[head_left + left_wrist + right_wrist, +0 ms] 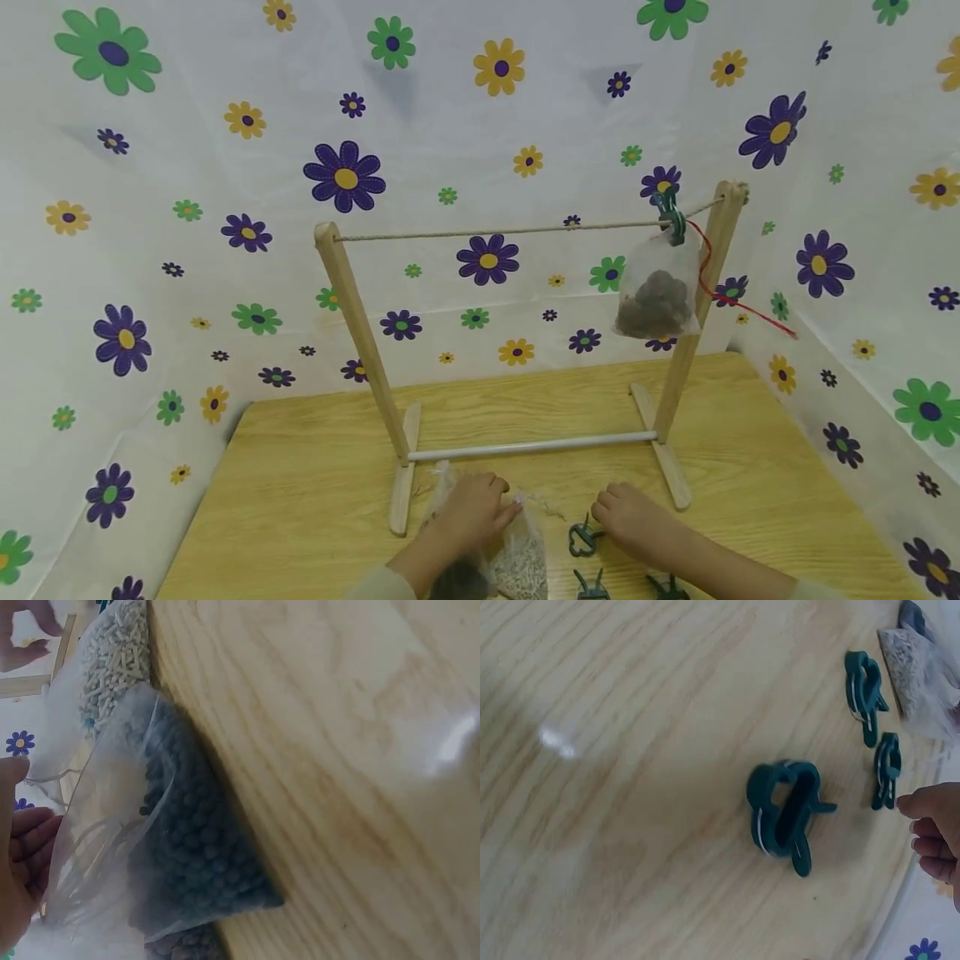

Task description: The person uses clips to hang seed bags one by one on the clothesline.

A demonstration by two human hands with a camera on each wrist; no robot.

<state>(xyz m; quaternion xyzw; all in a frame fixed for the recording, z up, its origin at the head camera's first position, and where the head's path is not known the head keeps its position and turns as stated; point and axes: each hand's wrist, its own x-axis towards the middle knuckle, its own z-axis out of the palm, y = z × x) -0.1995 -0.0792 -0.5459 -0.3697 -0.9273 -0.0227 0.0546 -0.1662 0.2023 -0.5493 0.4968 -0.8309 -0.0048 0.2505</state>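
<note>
In the head view my left hand [476, 508] is over clear plastic bags, its fingertips near the top of a bag of pale pellets [521, 567]. The left wrist view shows its thumb and loosely bent fingers [34, 844] apart, beside the film of a bag of dark round balls [199, 825]. My right hand [637, 517] is low over the table; its fingertips come close to the handles of a green clip [582, 540]. Contact there is unclear. Two more green clips [784, 806] [864, 690] lie nearby, closer to the table's front.
A wooden frame [360, 342] stands on the table [300, 467] with a rope [487, 232] across its top. A green clip [673, 221] fixes a bag of brown lumps [656, 304] to the rope at right, beside a red string [750, 310]. Flowered sheeting surrounds the table.
</note>
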